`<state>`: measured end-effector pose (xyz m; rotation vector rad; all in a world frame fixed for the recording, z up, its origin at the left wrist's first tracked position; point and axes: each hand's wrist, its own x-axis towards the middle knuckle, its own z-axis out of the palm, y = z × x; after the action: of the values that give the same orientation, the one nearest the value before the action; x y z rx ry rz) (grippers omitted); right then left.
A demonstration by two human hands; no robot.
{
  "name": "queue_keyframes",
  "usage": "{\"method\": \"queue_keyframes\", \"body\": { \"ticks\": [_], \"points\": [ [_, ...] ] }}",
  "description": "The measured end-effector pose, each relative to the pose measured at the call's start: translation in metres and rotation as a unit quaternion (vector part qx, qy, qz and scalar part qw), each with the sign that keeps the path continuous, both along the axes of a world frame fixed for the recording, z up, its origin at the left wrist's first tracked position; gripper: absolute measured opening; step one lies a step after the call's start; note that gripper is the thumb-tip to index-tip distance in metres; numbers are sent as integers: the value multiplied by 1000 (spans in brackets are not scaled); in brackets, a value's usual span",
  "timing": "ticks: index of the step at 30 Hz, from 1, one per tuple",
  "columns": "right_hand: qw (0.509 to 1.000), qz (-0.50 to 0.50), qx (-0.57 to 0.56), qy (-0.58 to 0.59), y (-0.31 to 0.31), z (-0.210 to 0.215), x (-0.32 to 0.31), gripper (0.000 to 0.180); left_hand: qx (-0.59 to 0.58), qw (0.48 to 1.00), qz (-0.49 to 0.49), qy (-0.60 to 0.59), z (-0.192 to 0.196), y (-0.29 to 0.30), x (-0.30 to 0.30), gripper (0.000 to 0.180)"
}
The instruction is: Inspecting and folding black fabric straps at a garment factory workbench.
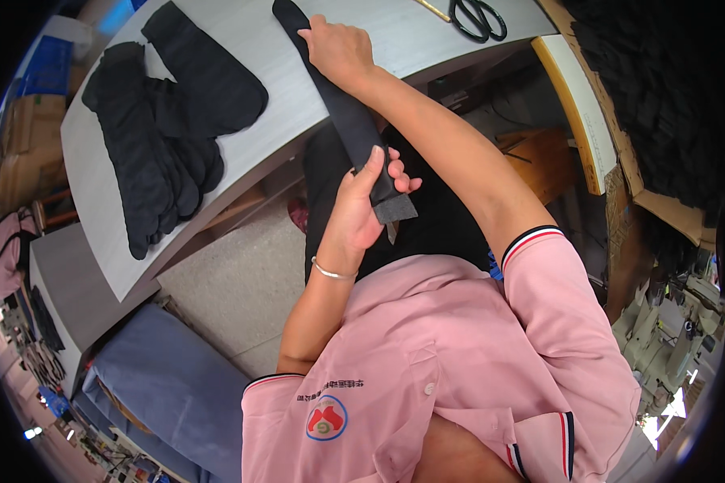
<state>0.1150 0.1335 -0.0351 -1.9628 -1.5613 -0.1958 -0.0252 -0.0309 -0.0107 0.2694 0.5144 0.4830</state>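
A long, narrow black fabric strip slants from the table top down to my lap. Its near end shows a short dark grey tab and a small pale pointed piece. My left hand is closed around the strip close to that end, thumb on top and fingertips showing on the right side. Toward the strip's far end, my right hand is closed at its edge with the fingers curled. The far tip reaches past my right hand on the table.
On the curved light-grey table lie several black fabric pieces at left. Black-handled scissors lie at the far right. A cardboard box of black material stands at right, beside a white board with a yellow edge. Blue-grey cloth sits lower left.
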Motion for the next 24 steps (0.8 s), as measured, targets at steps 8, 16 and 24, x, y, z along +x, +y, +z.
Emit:
{"method": "queue_keyframes", "body": {
  "ticks": [8, 16, 24],
  "points": [
    [1000, -11, 14, -7, 4, -2, 7, 33, 17, 998, -46, 41, 23, -38, -14, 33],
    [1000, -3, -12, -1, 2, 2, 0, 30, -5, 1000, -14, 7, 5, -13, 0, 39],
    [997, -46, -46, 33, 16, -12, 4, 31, 51, 997, -32, 52, 37, -58, -38, 32]
  ]
}}
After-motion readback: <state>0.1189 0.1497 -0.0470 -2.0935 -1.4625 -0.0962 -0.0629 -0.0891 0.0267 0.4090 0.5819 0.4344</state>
